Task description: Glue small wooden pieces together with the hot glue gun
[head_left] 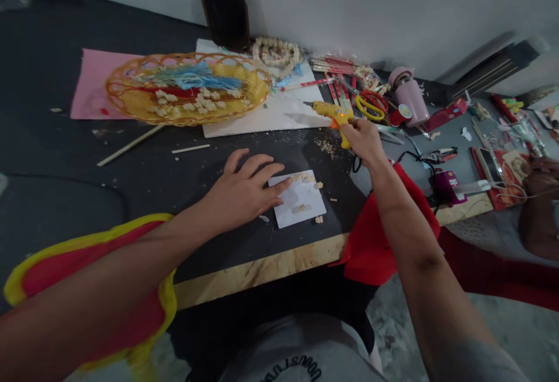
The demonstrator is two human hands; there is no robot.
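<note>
My left hand (244, 190) lies flat with fingers spread on the dark board, its fingertips pressing the left edge of a small white card (299, 200). The card carries small pale wooden bits near its top and bottom. My right hand (363, 140) is closed round the handle of a yellow glue gun (331, 112), held above the board to the right of the card, nozzle pointing left. A black cord hangs from under that hand.
A yellow woven basket (131, 88) with blue threads and pale pieces sits at the back left on pink paper (89, 88). Yellow-handled scissors (369, 108), a pink cup (410, 99), red fabric (371, 242) and craft clutter lie right. Another person's hand (541, 178) shows at the right edge.
</note>
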